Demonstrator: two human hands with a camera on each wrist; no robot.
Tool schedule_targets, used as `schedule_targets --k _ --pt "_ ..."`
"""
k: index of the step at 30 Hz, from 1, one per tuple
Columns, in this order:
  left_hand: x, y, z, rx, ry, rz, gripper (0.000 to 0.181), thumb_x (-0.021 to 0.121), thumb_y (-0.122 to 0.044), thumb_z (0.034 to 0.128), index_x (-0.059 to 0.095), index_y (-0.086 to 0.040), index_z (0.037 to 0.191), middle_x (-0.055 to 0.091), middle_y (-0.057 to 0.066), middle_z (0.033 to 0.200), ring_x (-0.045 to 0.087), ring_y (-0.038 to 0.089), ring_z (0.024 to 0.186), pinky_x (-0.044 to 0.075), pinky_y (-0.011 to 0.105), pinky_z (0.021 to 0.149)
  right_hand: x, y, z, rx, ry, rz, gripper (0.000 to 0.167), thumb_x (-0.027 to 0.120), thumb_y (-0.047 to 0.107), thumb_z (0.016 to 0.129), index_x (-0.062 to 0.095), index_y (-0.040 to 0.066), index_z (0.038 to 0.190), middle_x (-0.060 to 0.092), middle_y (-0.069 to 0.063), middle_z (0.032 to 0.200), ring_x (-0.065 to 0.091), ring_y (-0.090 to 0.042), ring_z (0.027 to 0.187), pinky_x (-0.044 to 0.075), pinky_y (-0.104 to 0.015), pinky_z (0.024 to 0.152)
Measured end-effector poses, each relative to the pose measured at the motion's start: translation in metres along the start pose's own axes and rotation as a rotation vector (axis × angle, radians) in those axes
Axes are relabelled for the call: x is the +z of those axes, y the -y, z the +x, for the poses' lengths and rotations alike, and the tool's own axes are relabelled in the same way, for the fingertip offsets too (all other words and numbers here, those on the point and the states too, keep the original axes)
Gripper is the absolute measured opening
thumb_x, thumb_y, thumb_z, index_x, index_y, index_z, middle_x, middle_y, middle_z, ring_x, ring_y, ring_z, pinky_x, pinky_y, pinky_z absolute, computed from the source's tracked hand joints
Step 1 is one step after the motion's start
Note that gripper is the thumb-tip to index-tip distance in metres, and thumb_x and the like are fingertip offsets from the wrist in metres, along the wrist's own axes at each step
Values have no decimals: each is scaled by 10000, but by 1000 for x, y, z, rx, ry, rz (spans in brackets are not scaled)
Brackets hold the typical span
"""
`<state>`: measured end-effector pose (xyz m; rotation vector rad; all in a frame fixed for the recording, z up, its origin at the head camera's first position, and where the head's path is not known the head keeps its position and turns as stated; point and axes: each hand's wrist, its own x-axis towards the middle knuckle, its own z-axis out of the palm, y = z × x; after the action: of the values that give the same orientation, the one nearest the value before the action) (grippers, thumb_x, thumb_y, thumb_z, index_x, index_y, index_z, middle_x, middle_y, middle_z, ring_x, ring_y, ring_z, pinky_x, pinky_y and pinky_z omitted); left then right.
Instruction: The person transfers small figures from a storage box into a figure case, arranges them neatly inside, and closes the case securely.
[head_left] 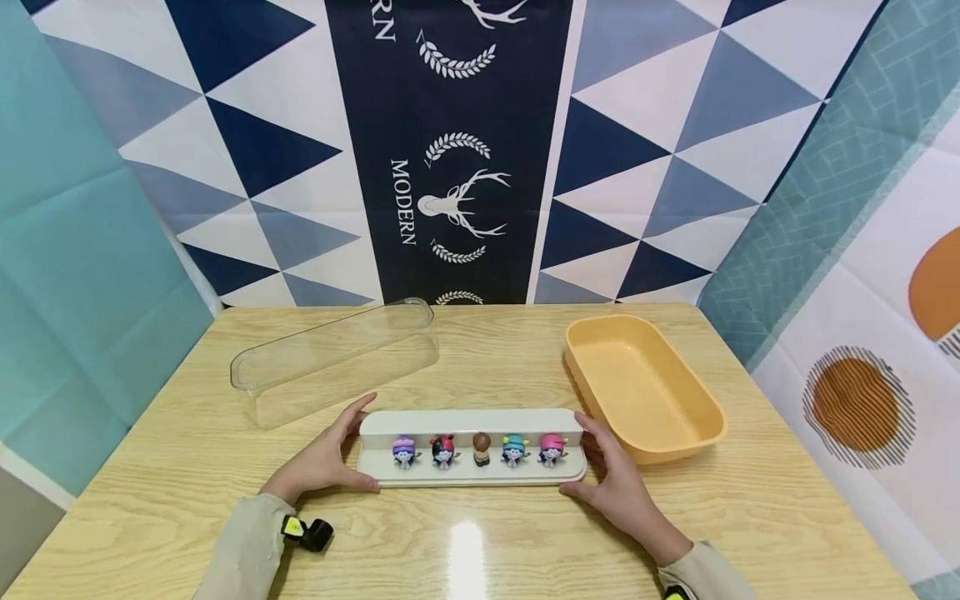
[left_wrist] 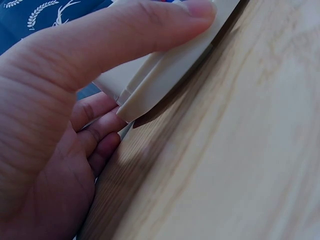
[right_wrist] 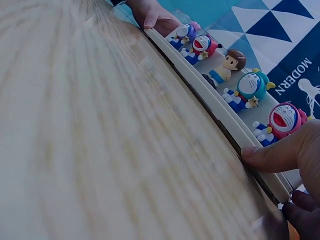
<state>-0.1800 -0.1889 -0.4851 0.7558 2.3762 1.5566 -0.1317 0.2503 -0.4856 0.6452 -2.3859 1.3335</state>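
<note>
A long white display stand (head_left: 472, 420) with rounded ends lies crosswise in front of me, a raised step along its back. Several small figurines stand in a row on it, among them a purple-hatted one (head_left: 403, 451), a brown-haired one (head_left: 482, 448) and a pink-hatted one (head_left: 552, 450). My left hand (head_left: 322, 460) grips the stand's left end, thumb at the front edge and fingers behind. At the right end my right hand (head_left: 621, 487) holds it likewise, its thumb (right_wrist: 270, 156) on the front edge. In the right wrist view a dark gap shows under the stand's front edge.
A clear plastic cover (head_left: 337, 362) lies at the back left of the wooden table (head_left: 405, 550). Close behind my right hand stands a yellow-orange tray (head_left: 637, 383). A patterned cloth (head_left: 457, 167) hangs behind the table.
</note>
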Motion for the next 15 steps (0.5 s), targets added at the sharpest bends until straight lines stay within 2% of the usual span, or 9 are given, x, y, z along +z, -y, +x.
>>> schedule_targets --k 9,15 --pt "-1 0 2 9 12 -8 1266 935 -157 687 64 -85 1602 462 154 1359 506 197 1190 327 171 1022 0 0 -1 38 4 16 1008 892 -148 561 419 -61 1447 489 -280 1396 505 -441 1203 386 -166 1006" --pt "0 0 1 2 17 -7 1263 930 -155 695 56 -93 1604 449 157 1367 498 202 1193 325 174 1021 -1 2 -1 10 -8 38 1000 906 -119 560 434 -63 1441 512 -292 1369 530 -455 1170 398 -161 993"
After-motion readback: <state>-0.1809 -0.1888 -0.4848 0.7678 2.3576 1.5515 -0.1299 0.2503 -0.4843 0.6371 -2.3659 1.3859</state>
